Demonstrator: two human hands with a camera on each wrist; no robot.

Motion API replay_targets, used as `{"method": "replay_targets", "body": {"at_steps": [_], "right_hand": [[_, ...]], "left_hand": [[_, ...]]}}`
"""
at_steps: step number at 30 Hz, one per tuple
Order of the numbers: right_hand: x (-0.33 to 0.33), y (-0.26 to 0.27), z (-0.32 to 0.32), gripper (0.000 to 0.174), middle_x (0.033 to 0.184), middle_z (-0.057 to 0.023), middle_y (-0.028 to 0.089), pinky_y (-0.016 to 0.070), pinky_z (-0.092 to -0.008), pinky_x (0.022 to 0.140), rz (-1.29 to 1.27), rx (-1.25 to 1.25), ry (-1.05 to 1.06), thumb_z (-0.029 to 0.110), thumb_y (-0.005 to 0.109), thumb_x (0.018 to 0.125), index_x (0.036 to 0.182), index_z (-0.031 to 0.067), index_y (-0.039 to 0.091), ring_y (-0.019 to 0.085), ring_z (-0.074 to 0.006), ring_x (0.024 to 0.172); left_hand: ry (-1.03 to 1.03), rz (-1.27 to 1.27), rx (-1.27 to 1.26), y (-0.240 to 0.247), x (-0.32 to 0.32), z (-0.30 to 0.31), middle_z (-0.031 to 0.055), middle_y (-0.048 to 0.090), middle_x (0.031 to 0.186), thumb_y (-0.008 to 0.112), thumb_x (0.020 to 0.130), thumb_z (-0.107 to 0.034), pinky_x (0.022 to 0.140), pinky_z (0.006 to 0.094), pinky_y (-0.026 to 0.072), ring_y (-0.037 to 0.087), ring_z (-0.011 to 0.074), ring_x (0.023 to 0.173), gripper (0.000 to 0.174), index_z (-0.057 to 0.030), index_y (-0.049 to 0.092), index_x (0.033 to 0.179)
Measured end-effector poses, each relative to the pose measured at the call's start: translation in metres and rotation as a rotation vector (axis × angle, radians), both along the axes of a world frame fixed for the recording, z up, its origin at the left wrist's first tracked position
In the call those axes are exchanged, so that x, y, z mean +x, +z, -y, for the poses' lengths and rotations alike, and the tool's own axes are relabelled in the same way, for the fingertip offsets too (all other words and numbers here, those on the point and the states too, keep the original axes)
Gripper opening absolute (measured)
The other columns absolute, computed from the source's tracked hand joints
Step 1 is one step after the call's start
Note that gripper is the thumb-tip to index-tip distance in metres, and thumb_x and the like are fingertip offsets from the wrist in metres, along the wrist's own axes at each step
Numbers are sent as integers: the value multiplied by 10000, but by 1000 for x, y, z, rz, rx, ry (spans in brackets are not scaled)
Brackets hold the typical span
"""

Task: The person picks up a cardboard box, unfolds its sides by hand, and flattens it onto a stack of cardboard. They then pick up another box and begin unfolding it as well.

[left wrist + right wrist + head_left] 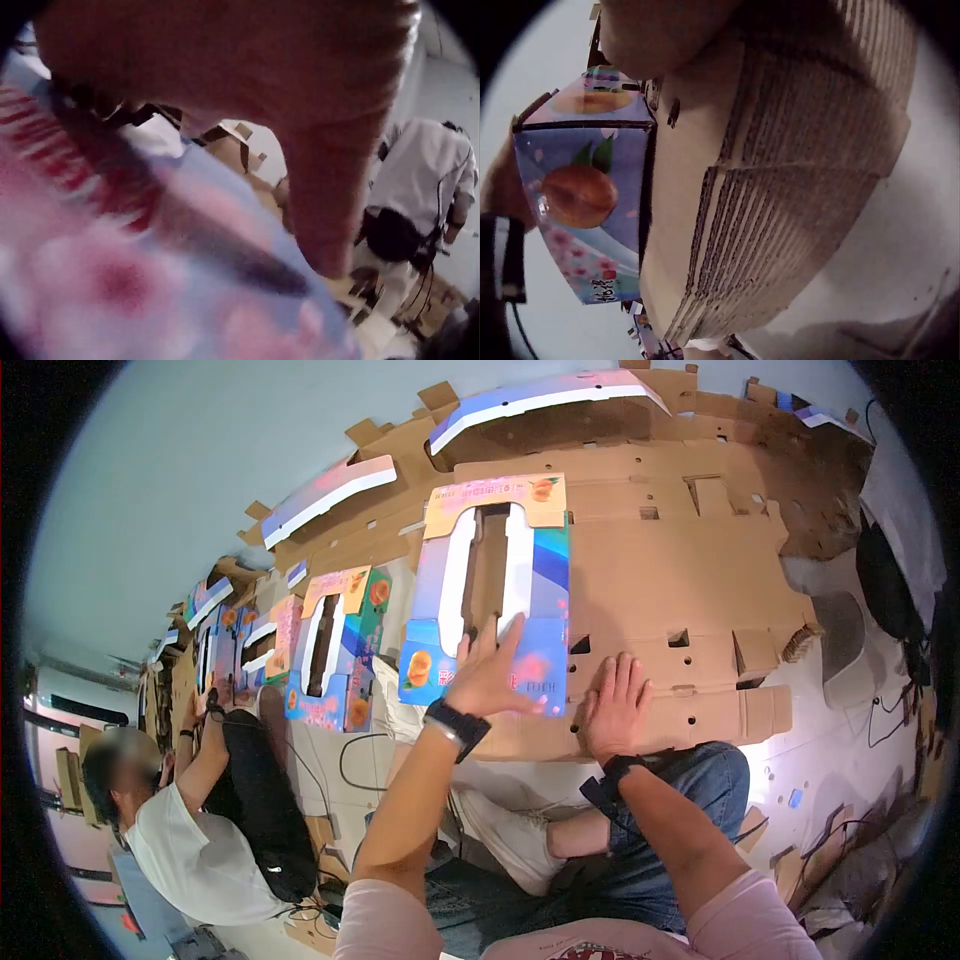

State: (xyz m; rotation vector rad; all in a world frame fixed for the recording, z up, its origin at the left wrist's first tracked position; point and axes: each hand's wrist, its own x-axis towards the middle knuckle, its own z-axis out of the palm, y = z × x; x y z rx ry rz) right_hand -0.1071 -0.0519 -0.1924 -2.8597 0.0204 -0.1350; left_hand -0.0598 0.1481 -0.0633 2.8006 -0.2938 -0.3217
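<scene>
cardboard (665, 575) under my flat right hand (616, 710), box (432, 585) under spread left hand (487, 675), neither gripping; likely shaping it, squaring next.

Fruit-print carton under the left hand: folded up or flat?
Folded up: the right wrist view shows the fruit-print carton with raised side walls and creased edges, on top of the stacked cardboard sheets.

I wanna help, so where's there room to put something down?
There's bare cardboard just right of the printed box and beyond the right hand, though cutouts dot it. Left of that box, more printed boxes crowd together.
</scene>
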Motion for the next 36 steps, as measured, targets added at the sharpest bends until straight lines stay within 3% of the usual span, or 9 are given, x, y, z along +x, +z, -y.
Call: {"method": "replay_targets", "body": {"at_steps": [2,4,7,17,23,24,29,32,36], "right_hand": [[0,5,1,634,1559,-128,220,82,-528,1155,-18,3,0,330,455,930,1476,60,278,152,-307,1451],[-2,6,-1,634,1558,-126,223,83,-526,1154,-30,12,6,332,453,930,1476,61,279,155,-305,1451],[-1,2,0,630,1557,-121,227,92,-524,1153,17,-6,-6,332,452,930,1475,63,284,161,-303,1449],[0,-1,0,615,1548,-117,252,103,-523,1150,27,-8,-9,334,456,933,1466,66,306,186,-300,1441],[-1,-3,0,609,1547,-122,251,100,-526,1150,51,-20,1,336,441,939,1467,64,305,184,-304,1441],[-1,-4,0,610,1548,-126,249,98,-527,1150,48,-25,3,339,437,940,1467,63,303,180,-305,1443],[-3,-5,0,619,1558,-134,221,83,-529,1154,-1,-14,24,338,428,941,1476,62,283,153,-308,1450],[1,-4,2,630,1563,-136,206,77,-529,1155,-5,-11,26,338,426,940,1483,60,268,143,-311,1452],[-2,0,2,640,1566,-135,200,85,-530,1155,-46,-15,28,344,425,940,1489,62,256,143,-312,1453]], "left_hand": [[-44,19,-14,1,-8,-5,312,359,1390,858,435,-525,1120,550,151,339,432,1331,1332,-112,190,1511],[-98,19,13,3,-12,-9,242,517,1171,869,402,-510,1045,499,289,490,397,1148,1349,-92,208,1501],[-118,70,58,5,-14,-7,189,535,1030,878,393,-482,921,452,365,533,356,986,1328,-95,241,1492],[-32,221,98,16,-34,14,140,528,916,877,461,-433,820,449,381,550,330,890,1233,-99,275,1484],[71,513,41,37,7,29,156,513,908,827,561,-235,751,421,403,526,338,834,1095,-81,265,1488],[25,593,-48,32,18,27,150,500,896,767,588,-143,761,451,403,517,348,830,1051,-70,242,1495],[-10,456,86,-20,60,21,145,501,1057,728,622,-95,895,490,365,499,327,998,1041,-159,203,1519],[74,432,336,-49,81,20,130,494,1216,772,676,-220,1047,507,281,485,312,1111,1008,-254,215,1515],[-13,443,246,-38,77,14,138,508,1148,779,713,-353,1023,509,294,503,318,1053,932,-261,281,1496]]}}
